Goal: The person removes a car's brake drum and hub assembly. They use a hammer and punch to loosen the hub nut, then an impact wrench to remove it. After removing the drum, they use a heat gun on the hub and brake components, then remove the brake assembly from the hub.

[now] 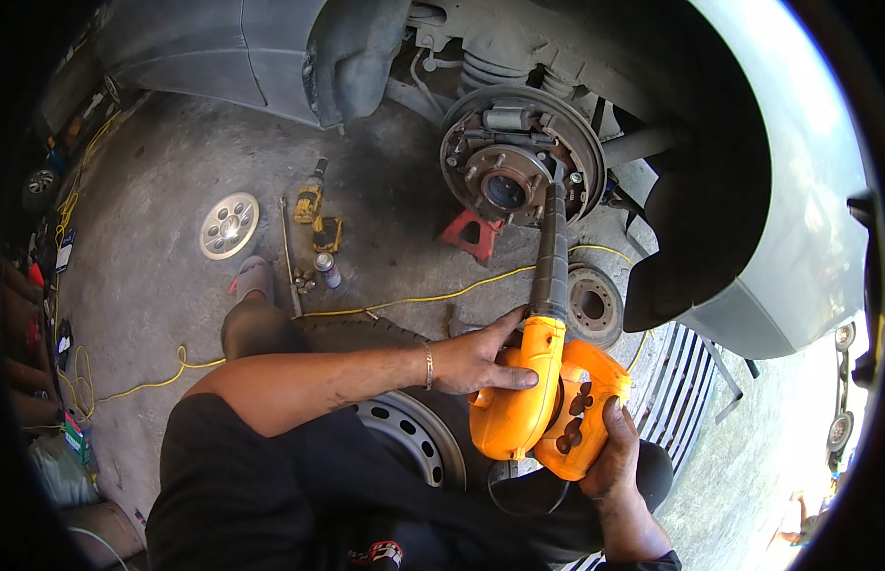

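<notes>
An orange handheld blower [507,415] with a long dark nozzle [553,247] is held in both my hands. Near the nozzle's base, my left hand [476,360] closes round the blower's body, thumb on top. My right hand [616,455] grips its right rear side. The nozzle's tip reaches the right side of the brake assembly [524,133], overlapping it in view; whether they touch I cannot tell. Rusty wheel studs surround the hub [505,189], and brake shoes and springs show inside the round backing plate. The brake drum [593,303] lies on the floor beside the nozzle.
A red jack stand [473,236] stands below the hub. Leftward lie a yellow impact wrench [311,202], a spray can [326,268], a long bar [289,257] and a hubcap [229,226]. A yellow cord [414,304] crosses the floor. A wheel [411,433] lies under my left arm.
</notes>
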A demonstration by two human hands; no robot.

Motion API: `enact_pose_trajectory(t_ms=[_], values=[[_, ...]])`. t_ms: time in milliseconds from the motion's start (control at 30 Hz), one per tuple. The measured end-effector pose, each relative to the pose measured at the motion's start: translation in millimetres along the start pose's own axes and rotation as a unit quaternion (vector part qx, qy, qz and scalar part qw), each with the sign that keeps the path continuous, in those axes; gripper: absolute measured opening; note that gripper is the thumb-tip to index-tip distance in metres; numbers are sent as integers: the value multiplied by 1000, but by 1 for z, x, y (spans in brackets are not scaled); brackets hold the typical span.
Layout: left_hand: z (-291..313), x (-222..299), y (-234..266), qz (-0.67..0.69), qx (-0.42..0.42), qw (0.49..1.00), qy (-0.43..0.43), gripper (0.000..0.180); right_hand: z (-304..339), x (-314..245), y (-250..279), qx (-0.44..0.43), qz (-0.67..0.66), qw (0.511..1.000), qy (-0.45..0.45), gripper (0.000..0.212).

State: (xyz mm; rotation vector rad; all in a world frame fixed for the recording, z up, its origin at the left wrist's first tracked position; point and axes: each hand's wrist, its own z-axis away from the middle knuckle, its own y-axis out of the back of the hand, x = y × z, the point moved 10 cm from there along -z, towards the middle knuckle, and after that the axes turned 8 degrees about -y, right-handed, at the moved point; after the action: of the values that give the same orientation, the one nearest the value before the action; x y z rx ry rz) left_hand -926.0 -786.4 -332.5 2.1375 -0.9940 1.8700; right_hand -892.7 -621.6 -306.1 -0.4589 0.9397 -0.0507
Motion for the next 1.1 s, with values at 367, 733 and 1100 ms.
enact_pose_trajectory(t_ms=[367,733,1100], values=[[11,-1,10,-89,39,993,71,108,6,-3,-3,5,7,1000,-10,62],[10,2,12,-149,31,984,91,112,2,1,-2,-40,34,998,-32,53],[4,1,13,-96,78,990,74,112,-9,6,5,-60,112,992,20,94]])
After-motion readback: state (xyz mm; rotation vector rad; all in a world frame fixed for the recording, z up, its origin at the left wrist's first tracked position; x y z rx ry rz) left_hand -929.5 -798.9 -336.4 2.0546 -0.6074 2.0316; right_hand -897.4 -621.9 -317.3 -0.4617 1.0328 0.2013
